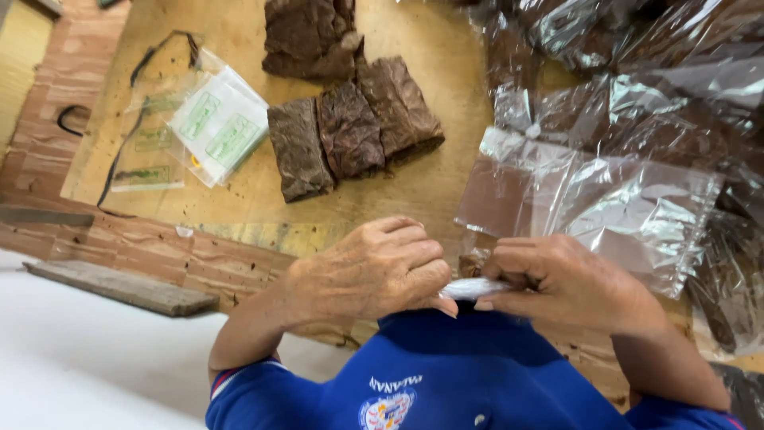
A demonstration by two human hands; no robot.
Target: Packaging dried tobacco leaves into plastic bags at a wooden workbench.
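My left hand [374, 271] and my right hand [557, 283] meet close to my blue shirt [446, 366]. Between their fingertips they pinch a small, crumpled clear plastic bag [472, 288]; both hands have their fingers closed on it. What is inside the bag is hidden by my fingers. Just beyond my right hand lies a flat clear plastic bag [605, 207] on the wooden table [430, 191].
Three dark brown pressed leaf blocks [350, 131] lie side by side mid-table, and another block [306, 36] sits behind them. A stack of small clear bags with green labels [215, 127] is at left. A heap of shiny plastic bags [637, 72] fills the right. A wooden slat [119, 287] lies at lower left.
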